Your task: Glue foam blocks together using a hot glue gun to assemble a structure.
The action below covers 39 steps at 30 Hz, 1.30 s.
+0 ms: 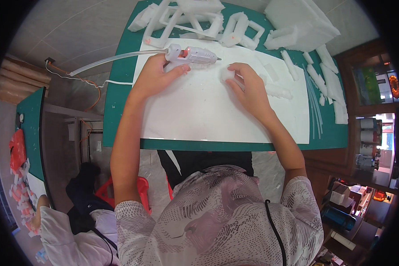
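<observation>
A white glue gun (191, 56) lies almost level over the far part of a white sheet (199, 111), its nozzle pointing to the person's right toward a small white foam block (227, 73). The left hand (157, 73) has its grip closed around the gun's handle, the thumb lying along the underside of the body. A pale glue stick (115, 60) runs out of the back of the gun to the left, past the edge of the sheet, and a thin white cord (82, 80) trails off the worktop's (119, 111) left side.

The right hand (250, 86) rests on the sheet just beside the nozzle, its grip closed on the foam block with fingertips curled over it; the block seems to be touching the sheet, though the fingers hide its underside. Short foam strips (277, 91) lie on the sheet right beside that hand.

The sheet covers most of the green worktop. Along the far edge sit glued foam frames (181, 17) and a thick foam slab (301, 22). More cut foam strips (332, 84) lie along the right side, with a few thin clear glue sticks (314, 106) next to them.

At the lower left, well apart, another person's sleeve (66, 230) shows beside a second green surface (33, 128) carrying small foam pieces, and a red stool (139, 186) stands on the floor below the worktop.
</observation>
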Each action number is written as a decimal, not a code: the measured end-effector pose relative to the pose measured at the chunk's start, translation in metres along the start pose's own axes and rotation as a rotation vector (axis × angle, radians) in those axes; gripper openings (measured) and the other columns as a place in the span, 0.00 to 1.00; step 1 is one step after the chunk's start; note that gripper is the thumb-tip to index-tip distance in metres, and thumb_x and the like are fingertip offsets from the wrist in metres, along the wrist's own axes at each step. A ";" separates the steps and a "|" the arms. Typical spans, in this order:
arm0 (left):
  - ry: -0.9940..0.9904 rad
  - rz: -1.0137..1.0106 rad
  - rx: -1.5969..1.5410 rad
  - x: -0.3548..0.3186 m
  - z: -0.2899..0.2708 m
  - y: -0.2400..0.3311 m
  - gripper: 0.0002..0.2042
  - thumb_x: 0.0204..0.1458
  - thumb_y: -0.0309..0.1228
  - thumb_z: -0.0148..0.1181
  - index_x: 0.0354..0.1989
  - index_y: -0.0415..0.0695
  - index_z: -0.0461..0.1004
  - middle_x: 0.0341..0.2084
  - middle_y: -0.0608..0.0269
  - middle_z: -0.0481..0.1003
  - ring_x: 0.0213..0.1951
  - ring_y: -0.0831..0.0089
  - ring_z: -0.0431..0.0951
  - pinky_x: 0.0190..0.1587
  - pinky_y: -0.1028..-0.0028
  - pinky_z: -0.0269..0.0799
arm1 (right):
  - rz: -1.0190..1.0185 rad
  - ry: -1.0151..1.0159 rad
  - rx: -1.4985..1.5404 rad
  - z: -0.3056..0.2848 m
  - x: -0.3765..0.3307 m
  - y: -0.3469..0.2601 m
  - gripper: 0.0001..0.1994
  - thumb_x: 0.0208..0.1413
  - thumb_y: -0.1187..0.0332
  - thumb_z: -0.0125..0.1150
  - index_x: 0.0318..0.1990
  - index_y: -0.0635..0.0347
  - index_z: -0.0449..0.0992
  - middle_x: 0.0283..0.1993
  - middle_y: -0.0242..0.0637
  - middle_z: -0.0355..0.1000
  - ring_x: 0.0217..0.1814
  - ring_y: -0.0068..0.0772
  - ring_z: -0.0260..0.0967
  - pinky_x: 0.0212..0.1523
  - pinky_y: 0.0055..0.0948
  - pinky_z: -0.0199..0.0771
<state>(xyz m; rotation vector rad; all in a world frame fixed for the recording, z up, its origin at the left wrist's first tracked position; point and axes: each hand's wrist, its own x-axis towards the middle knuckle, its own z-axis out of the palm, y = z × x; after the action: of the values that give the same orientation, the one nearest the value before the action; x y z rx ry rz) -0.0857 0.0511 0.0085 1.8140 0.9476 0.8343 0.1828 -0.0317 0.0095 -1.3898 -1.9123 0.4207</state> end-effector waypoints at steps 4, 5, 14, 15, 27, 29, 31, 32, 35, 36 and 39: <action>0.002 -0.018 -0.002 0.001 -0.001 0.002 0.19 0.52 0.38 0.66 0.46 0.36 0.78 0.36 0.56 0.81 0.39 0.70 0.78 0.47 0.70 0.70 | -0.002 -0.003 0.000 0.001 0.001 0.002 0.14 0.56 0.74 0.65 0.48 0.61 0.72 0.50 0.42 0.73 0.45 0.42 0.74 0.47 0.32 0.75; -0.010 -0.028 0.004 0.001 -0.001 0.002 0.19 0.52 0.38 0.66 0.46 0.36 0.78 0.36 0.56 0.81 0.40 0.70 0.78 0.47 0.70 0.70 | -0.011 0.000 0.001 0.001 0.001 0.002 0.13 0.55 0.74 0.65 0.48 0.61 0.72 0.50 0.42 0.73 0.45 0.42 0.74 0.47 0.32 0.76; -0.001 -0.005 0.007 0.000 0.000 -0.001 0.18 0.52 0.38 0.66 0.45 0.36 0.79 0.37 0.55 0.81 0.39 0.69 0.78 0.47 0.70 0.70 | -0.017 0.027 -0.023 0.002 0.000 0.002 0.13 0.54 0.73 0.66 0.46 0.63 0.74 0.50 0.43 0.75 0.45 0.43 0.75 0.47 0.32 0.76; 0.006 -0.005 0.002 0.000 0.001 -0.001 0.18 0.52 0.38 0.67 0.45 0.36 0.79 0.36 0.55 0.81 0.39 0.69 0.78 0.46 0.70 0.70 | -0.015 0.030 -0.023 0.002 -0.001 0.003 0.13 0.54 0.73 0.66 0.46 0.63 0.74 0.50 0.43 0.75 0.45 0.43 0.75 0.47 0.32 0.76; 0.019 -0.046 -0.017 0.000 0.000 -0.004 0.18 0.50 0.38 0.68 0.44 0.36 0.80 0.37 0.56 0.81 0.39 0.71 0.78 0.46 0.70 0.71 | -0.048 0.050 -0.010 0.004 -0.002 0.006 0.13 0.54 0.73 0.67 0.46 0.64 0.74 0.50 0.44 0.75 0.45 0.45 0.75 0.47 0.33 0.76; 0.019 -0.052 -0.010 0.000 0.000 -0.005 0.18 0.50 0.37 0.68 0.44 0.36 0.80 0.37 0.56 0.81 0.40 0.71 0.78 0.47 0.70 0.71 | -0.029 0.038 0.000 0.003 -0.002 0.004 0.13 0.54 0.73 0.67 0.46 0.64 0.74 0.49 0.44 0.76 0.46 0.45 0.75 0.47 0.34 0.75; 0.019 -0.057 -0.003 0.000 0.000 -0.004 0.18 0.51 0.37 0.68 0.44 0.36 0.80 0.37 0.56 0.82 0.40 0.71 0.78 0.47 0.70 0.71 | -0.038 0.041 -0.002 0.003 -0.002 0.004 0.13 0.54 0.73 0.66 0.46 0.64 0.74 0.49 0.45 0.76 0.47 0.46 0.75 0.48 0.34 0.75; 0.018 -0.049 -0.014 0.000 0.001 -0.004 0.17 0.51 0.37 0.68 0.44 0.36 0.80 0.37 0.57 0.82 0.40 0.71 0.78 0.47 0.70 0.70 | -0.047 0.042 -0.005 0.003 -0.002 0.004 0.12 0.54 0.73 0.66 0.46 0.64 0.74 0.49 0.45 0.76 0.48 0.47 0.75 0.49 0.35 0.75; 0.011 -0.047 -0.035 0.000 0.000 -0.002 0.17 0.51 0.36 0.68 0.44 0.37 0.80 0.37 0.58 0.82 0.40 0.72 0.78 0.47 0.70 0.70 | -0.033 0.010 -0.072 0.001 -0.002 0.003 0.14 0.56 0.73 0.65 0.49 0.66 0.75 0.54 0.45 0.75 0.51 0.44 0.76 0.52 0.32 0.79; 0.011 -0.058 -0.045 0.000 0.000 -0.001 0.16 0.51 0.36 0.68 0.44 0.37 0.80 0.37 0.58 0.82 0.40 0.72 0.78 0.48 0.70 0.70 | -0.030 0.017 -0.073 0.001 -0.002 0.003 0.14 0.56 0.73 0.65 0.49 0.66 0.75 0.54 0.45 0.75 0.51 0.44 0.76 0.52 0.32 0.79; 0.024 -0.030 -0.026 -0.001 -0.002 -0.001 0.16 0.51 0.35 0.67 0.43 0.38 0.80 0.37 0.59 0.82 0.40 0.72 0.78 0.48 0.70 0.70 | -0.069 0.038 -0.065 0.002 -0.002 0.004 0.14 0.56 0.72 0.65 0.49 0.66 0.75 0.54 0.44 0.75 0.49 0.45 0.76 0.50 0.33 0.78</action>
<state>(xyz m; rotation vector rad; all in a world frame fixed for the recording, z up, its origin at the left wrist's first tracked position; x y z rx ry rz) -0.0877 0.0512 0.0080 1.7676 0.9724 0.8473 0.1842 -0.0319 0.0047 -1.3584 -1.9521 0.2995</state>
